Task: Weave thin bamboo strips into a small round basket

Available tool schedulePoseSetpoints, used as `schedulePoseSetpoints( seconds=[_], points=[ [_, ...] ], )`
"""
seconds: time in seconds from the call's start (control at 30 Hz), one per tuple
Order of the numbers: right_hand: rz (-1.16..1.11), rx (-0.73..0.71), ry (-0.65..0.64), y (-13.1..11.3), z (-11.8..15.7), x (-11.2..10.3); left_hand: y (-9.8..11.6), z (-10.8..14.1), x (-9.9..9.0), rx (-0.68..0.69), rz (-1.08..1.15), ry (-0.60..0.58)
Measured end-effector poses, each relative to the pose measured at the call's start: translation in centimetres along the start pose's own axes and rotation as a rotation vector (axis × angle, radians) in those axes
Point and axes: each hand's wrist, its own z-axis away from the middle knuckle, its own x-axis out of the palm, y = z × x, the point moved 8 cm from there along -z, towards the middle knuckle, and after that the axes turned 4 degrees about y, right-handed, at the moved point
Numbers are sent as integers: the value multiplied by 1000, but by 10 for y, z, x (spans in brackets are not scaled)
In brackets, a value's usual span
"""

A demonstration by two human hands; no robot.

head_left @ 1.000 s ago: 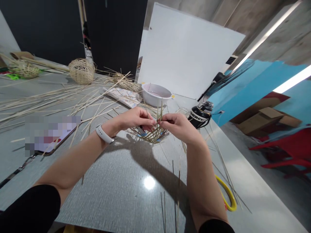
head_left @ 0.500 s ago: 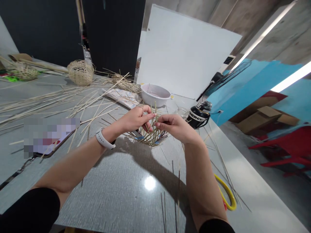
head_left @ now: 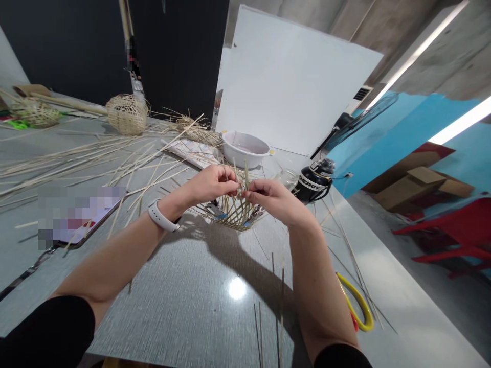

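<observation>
A partly woven bamboo basket [head_left: 235,217] sits on the grey table before me, loose strips standing up from its rim. Blue-and-dark clips show at its left and right sides. My left hand [head_left: 215,183] pinches a strip above the basket's rim, thumb and forefinger together. Close against it, my right hand [head_left: 270,198] also has its fingertips closed on a strip at the rim. Upright bamboo strips [head_left: 246,174] rise between the two hands. The fingertips hide exactly where the strips cross.
Behind the basket stand a white basin [head_left: 245,148], a glass jar [head_left: 287,179] and a black bottle [head_left: 313,181]. Loose strips [head_left: 88,151] and a phone [head_left: 90,217] lie at left, a finished woven ball [head_left: 126,113] beyond. Yellow-handled scissors [head_left: 360,301] rest at right.
My left hand has shifted slightly and its fingers have come down closer to the right fingertips. The right hand has barely moved. More of the basket's left side shows.
</observation>
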Motion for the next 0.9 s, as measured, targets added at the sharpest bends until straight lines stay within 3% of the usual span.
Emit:
schedulePoseSetpoints(
  seconds=[0.17, 0.33, 0.53, 0.9],
  points=[
    [-22, 23, 8, -1, 1, -1, 6, 2, -4, 36, -43, 37],
    [1, -12, -10, -5, 3, -2, 5, 2, 4, 34, 67, -20],
    [-12, -15, 42, -2, 2, -7, 1, -3, 7, 82, 188, 51],
    [53, -14, 98, -2, 0, -7, -2, 1, 9, -149, 185, 89]
  ],
)
